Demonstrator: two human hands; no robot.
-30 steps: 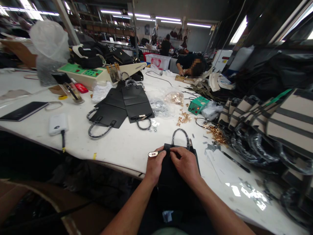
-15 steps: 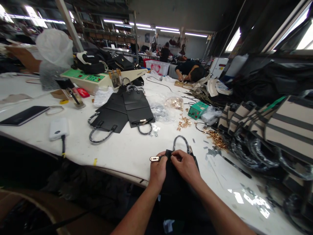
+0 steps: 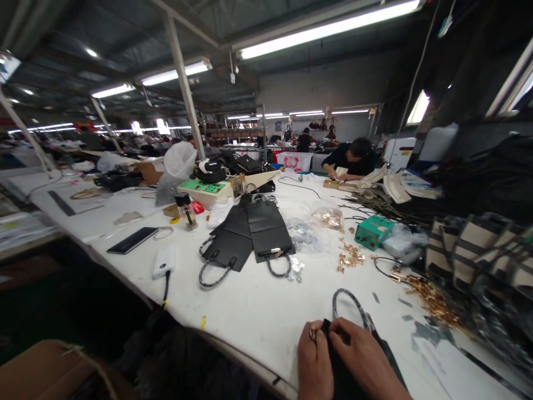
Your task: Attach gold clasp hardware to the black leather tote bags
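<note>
My left hand (image 3: 314, 358) is closed on a black leather bag panel (image 3: 343, 375) at the lower right, with a small gold metal clasp (image 3: 311, 334) showing between its fingers. Right beside it, my right hand (image 3: 363, 350) pinches the panel's upper edge between thumb and fingers. A handle in clear wrap (image 3: 346, 294) arches up from the panel behind my hands. Other black bag panels (image 3: 266, 222) with wrapped handles lie overlapping on the white table (image 3: 245, 311), ahead and to the left.
Gold fittings (image 3: 350, 255) lie scattered beside a green box (image 3: 373, 230). Stacked beige-and-black bag pieces (image 3: 470, 244) crowd the right. A phone (image 3: 132, 240), a white power bank (image 3: 164, 261) and a machine with green panels (image 3: 204, 188) are to the left. A co-worker (image 3: 350, 158) bends over the far end.
The view has tilted up and turned left, so my hands and the panel now sit lower and further right. The gold clasp in my left hand shows less. Both hands keep hold.
</note>
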